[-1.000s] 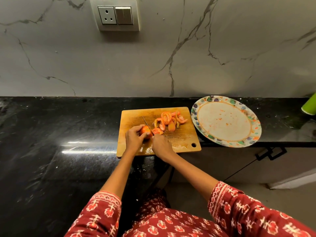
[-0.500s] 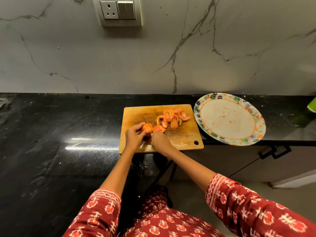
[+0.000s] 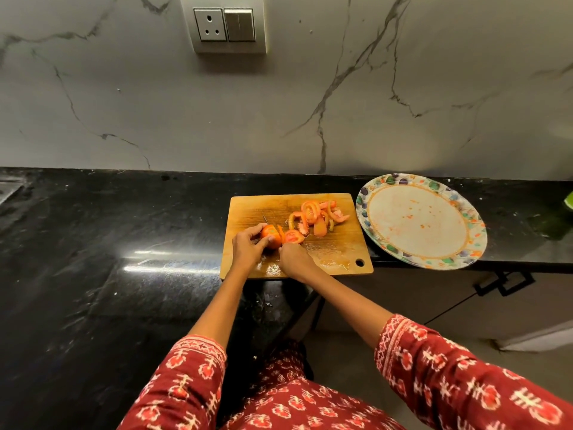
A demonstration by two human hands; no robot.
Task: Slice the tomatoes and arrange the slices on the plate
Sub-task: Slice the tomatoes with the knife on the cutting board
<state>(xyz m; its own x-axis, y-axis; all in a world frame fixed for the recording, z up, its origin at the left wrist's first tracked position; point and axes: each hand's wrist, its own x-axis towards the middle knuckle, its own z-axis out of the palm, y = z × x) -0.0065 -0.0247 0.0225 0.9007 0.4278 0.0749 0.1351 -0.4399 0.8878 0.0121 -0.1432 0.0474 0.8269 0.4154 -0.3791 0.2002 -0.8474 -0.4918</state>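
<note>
Item: tomato (image 3: 270, 236), on the cutting board (image 3: 248, 209). Our left hand (image 3: 248, 248) is gripping it; our right hand (image 3: 294, 259) is closed round the knife (image 3: 266, 219). Since a second ago, another slice (image 3: 294, 236) is falling free beside it. Cut slices (image 3: 316, 214) are piling up; the plate (image 3: 387, 181) is waiting, unfilled.

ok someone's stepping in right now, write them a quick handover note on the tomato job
Left hand grips the part-cut tomato on the cutting board.
Right hand holds the knife, blade in the tomato.
One fresh slice lies beside it; a pile of slices sits at the board's far right.
Plate to the right holds only juice specks.
Left: finish slicing, move all slices to the plate.
</note>
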